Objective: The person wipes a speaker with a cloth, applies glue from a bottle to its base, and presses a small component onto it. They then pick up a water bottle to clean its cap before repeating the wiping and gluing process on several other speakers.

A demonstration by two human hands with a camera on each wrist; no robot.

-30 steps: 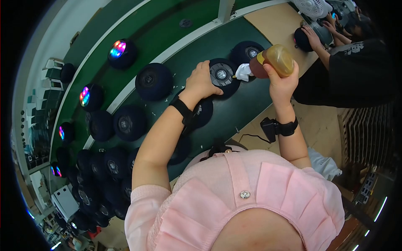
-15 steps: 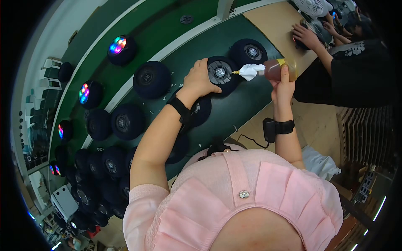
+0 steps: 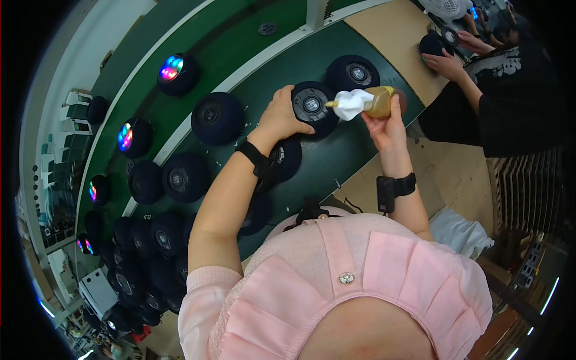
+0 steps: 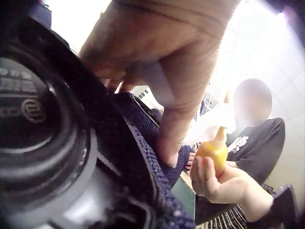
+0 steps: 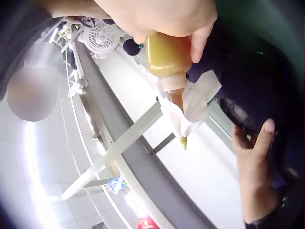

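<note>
A round, dark blue fabric-covered speaker (image 3: 311, 105) lies with its black ringed face up on the green table. My left hand (image 3: 281, 118) grips its near-left edge, fingers over the far side and thumb at the near side. In my right hand (image 3: 387, 127) is a squeeze bottle (image 3: 381, 102) of amber liquid, tipped nearly level. White tissue (image 3: 351, 104) is wrapped around its neck, and the yellowish nozzle tip (image 3: 330, 104) pokes out over the face's right rim. The right wrist view shows the tissue (image 5: 193, 107) hanging loosely around the nozzle.
Another such speaker (image 3: 353, 73) sits just beyond; more stand to the left (image 3: 218, 118) and in a crowded group at lower left. Lit speakers (image 3: 178, 74) line the green strip behind a pale rail. A person in black (image 3: 510, 102) works at the far right beside a white fan (image 3: 445, 7).
My right hand has swung the bottle level and moved it left, carrying the nozzle over the face's rim. My left hand stays on the speaker. The other person's hands have shifted.
</note>
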